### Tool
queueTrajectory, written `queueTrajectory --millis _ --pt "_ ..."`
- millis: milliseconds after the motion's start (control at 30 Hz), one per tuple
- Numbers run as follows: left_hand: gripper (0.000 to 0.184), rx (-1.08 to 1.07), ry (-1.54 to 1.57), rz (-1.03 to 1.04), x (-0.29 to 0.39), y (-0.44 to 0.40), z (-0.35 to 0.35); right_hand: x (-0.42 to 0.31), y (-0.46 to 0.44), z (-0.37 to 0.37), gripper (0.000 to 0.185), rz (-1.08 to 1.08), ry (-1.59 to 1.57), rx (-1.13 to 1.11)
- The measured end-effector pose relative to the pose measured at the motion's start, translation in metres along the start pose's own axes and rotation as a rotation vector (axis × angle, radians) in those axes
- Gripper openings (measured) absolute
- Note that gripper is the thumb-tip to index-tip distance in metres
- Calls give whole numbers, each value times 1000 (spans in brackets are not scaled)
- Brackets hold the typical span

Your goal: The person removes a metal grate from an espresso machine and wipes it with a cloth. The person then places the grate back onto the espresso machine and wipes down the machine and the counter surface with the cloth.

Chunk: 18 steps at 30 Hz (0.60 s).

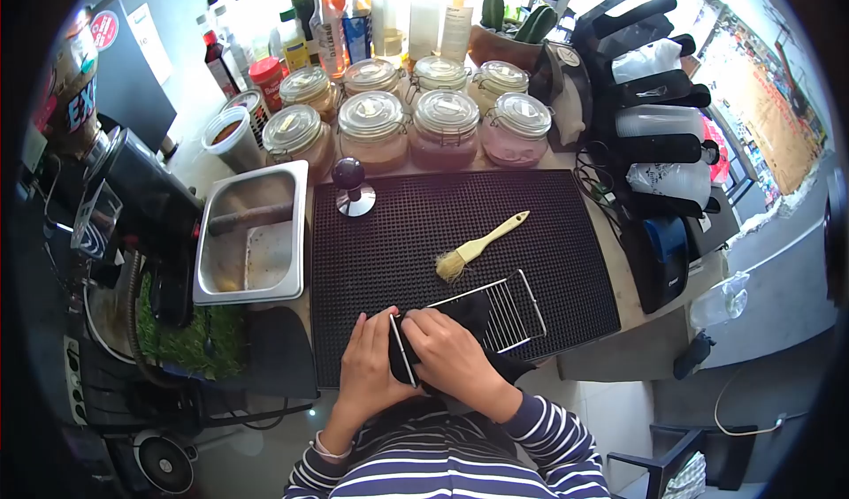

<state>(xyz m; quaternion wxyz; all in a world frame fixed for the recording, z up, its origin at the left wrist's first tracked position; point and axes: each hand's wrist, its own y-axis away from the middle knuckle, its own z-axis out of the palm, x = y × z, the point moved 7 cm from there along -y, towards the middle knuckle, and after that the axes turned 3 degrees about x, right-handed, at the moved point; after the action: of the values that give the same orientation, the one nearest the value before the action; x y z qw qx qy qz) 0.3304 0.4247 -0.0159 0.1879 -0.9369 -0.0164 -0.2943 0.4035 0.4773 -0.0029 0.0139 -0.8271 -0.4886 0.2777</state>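
In the head view, my left hand (370, 371) grips a dark flat piece with a thin pale rim (404, 353), tilted on edge at the front of the black rubber mat (398, 260). My right hand (451, 358) is closed on a black cloth (476, 312) and presses it against that piece; its fingertips are partly hidden. Beside the right hand lies a white wire rack (517, 315), partly under the cloth. A pastry brush (482, 247) with a pale handle rests farther back on the mat. At the mat's back left stands a coffee tamper (352, 185).
A steel pan (305, 234) with a dark bar inside adjoins the mat's left side. Several clip-top glass jars (371, 128) line the back, with bottles (332, 35) behind them. Cup and lid holders (659, 145) stand right. A black coffee grinder (146, 185) stands left.
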Motion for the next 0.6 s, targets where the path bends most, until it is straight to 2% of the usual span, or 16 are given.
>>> queueTrajectory --millis 100,133,233,267,367,500,600 --pt "104 -9 -14 -6 -1 2 0 -1 1 -3 32 11 -42 -4" --pt "104 -17 -18 -12 -1 2 0 -2 4 -2 34 44 -34 -118" --pt "103 -16 -24 -3 -1 -1 -2 -4 19 -11 36 -15 -127 -162" --pt "102 -12 -24 -1 -1 -1 -2 -3 21 -17 37 -28 -167 -93" --pt "100 -34 -19 -19 -2 1 -1 20 11 -24 37 108 -93 67" --pt "100 -46 -28 -19 -3 1 1 10 14 -17 38 119 22 73" --pt "101 -38 -20 -25 -2 0 0 7 28 -23 40 132 -16 -4"
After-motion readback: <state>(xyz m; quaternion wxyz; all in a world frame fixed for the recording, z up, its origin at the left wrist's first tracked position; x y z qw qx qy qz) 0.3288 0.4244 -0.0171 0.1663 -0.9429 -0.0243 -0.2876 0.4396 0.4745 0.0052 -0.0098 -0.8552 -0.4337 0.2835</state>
